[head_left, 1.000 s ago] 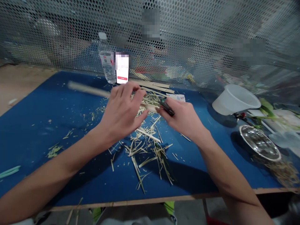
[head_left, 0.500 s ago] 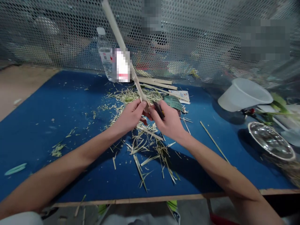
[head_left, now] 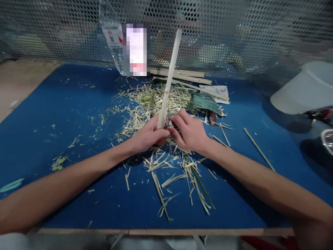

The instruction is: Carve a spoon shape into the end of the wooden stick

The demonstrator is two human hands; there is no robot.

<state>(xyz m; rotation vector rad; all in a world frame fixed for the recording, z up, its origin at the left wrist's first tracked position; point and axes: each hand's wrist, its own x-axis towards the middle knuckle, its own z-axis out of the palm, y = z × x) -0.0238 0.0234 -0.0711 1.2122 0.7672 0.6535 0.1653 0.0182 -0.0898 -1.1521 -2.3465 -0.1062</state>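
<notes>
The left hand (head_left: 150, 135) has its fingers closed around the lower end of a pale stick (head_left: 171, 74), with the thumb below the stick's base. The stick rises from this grip, upper end tilted slightly to the right, and reaches the upper centre of the frame.

The right hand (head_left: 189, 132) is just beside, fingers bent and partly closed, their tips near the stick's base. A small grey object (head_left: 170, 123) shows at these tips; it is too blurred to identify, and whether it is gripped cannot be told.

Behind and beneath the hands, a pile of shavings (head_left: 145, 99) is spread on the blue table (head_left: 85, 139), with loose slivers toward the lower centre. Right of the pile are a dark green wrapper (head_left: 204, 101) and a white packet (head_left: 223, 92). Pale strips (head_left: 194, 79) lie behind the pile.

At upper left, a clear bottle (head_left: 112, 36) stands beside a phone (head_left: 137, 50), its display pixelated. A thin stick (head_left: 258, 149) and a translucent tub (head_left: 303, 92) are at right; a metal bowl (head_left: 328, 141) is cut off by the right edge.
</notes>
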